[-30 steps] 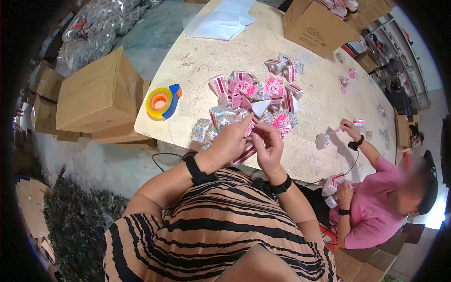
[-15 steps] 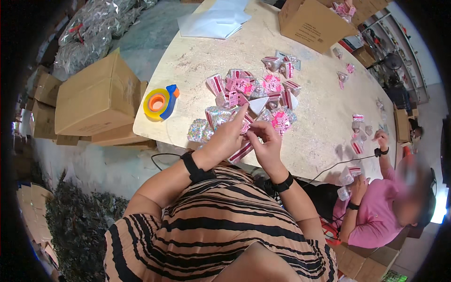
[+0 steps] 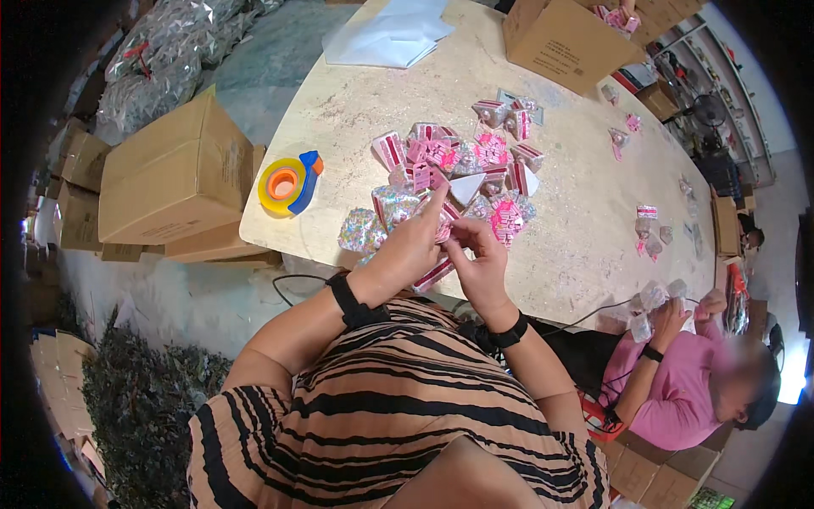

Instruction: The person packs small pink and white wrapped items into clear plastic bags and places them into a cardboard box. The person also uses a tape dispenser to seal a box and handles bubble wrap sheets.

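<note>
My left hand (image 3: 411, 248) and my right hand (image 3: 483, 270) meet at the table's near edge, fingers closed around a small pink tag (image 3: 444, 227). The left index finger points up along it; the right thumb and forefinger pinch its right side. Just below, between my hands, shows a red-and-white cake-slice ornament (image 3: 434, 276); whether the tag is joined to it I cannot tell. Beyond my fingers lies a pile of wrapped cake-slice ornaments (image 3: 390, 151) with round pink tags (image 3: 492, 151). Glittery wrapped pieces (image 3: 363, 231) rest beside my left hand.
A tape roll in a blue-and-yellow dispenser (image 3: 291, 184) lies at the table's left edge. White sheets (image 3: 386, 41) and an open carton (image 3: 568, 47) are at the far side. Cartons (image 3: 161, 174) stand on the floor at left. A co-worker in pink (image 3: 670, 390) sits at right.
My hands have hardly moved. The co-worker's hands have come closer together at the table's near right edge, with clear-wrapped pieces beside them.
</note>
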Motion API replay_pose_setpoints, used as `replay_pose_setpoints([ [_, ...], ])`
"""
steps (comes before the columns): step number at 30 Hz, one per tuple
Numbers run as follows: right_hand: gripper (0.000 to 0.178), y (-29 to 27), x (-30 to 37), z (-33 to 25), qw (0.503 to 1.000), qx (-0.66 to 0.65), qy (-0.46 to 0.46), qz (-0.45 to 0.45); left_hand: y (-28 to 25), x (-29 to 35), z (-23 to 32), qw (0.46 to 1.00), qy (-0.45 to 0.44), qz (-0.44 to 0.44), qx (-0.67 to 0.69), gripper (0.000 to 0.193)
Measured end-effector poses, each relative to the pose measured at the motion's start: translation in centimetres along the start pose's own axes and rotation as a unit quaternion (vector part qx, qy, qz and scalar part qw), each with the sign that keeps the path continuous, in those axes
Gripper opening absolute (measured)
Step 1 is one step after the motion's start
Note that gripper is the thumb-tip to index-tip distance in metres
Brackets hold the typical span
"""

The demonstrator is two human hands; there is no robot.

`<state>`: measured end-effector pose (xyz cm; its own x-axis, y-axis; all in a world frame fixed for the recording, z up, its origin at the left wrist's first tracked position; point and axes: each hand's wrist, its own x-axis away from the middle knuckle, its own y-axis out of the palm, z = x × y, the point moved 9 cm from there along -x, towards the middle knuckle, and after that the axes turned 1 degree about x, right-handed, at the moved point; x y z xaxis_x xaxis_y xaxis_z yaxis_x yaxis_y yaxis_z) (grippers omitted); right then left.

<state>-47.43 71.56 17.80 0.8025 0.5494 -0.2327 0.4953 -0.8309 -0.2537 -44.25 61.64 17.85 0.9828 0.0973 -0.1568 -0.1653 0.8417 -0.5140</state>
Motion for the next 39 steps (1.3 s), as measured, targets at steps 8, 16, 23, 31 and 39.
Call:
replay_pose_setpoints([
  [8, 0.024, 0.1, -0.2, 1.3, 0.992, -0.092, 0.088, -0.006, 0.1, -0.3, -0.3, 0.993, 0.038, -0.001, -0.108, 0.077],
  [16, 0.019, 1.5, -0.9, 5.6, 0.959, -0.143, 0.239, -0.054, 0.7, -0.3, -0.7, 0.98, 0.084, -0.061, -0.171, 0.075],
  [23, 0.011, 2.8, -2.0, 7.1, 0.953, -0.044, 0.268, -0.132, 1.8, -0.3, -2.0, 0.969, 0.111, -0.087, -0.2, 0.07],
  [31, 0.016, 2.4, -2.8, 8.0, 0.989, 0.042, 0.13, -0.064, 1.4, -0.5, -4.5, 0.983, 0.053, -0.073, -0.157, 0.068],
  [39, 0.017, 3.5, -3.8, 7.6, 0.989, 0.032, 0.142, -0.03, 1.5, -0.7, -9.6, 0.984, 0.037, -0.085, 0.154, 0.049],
])
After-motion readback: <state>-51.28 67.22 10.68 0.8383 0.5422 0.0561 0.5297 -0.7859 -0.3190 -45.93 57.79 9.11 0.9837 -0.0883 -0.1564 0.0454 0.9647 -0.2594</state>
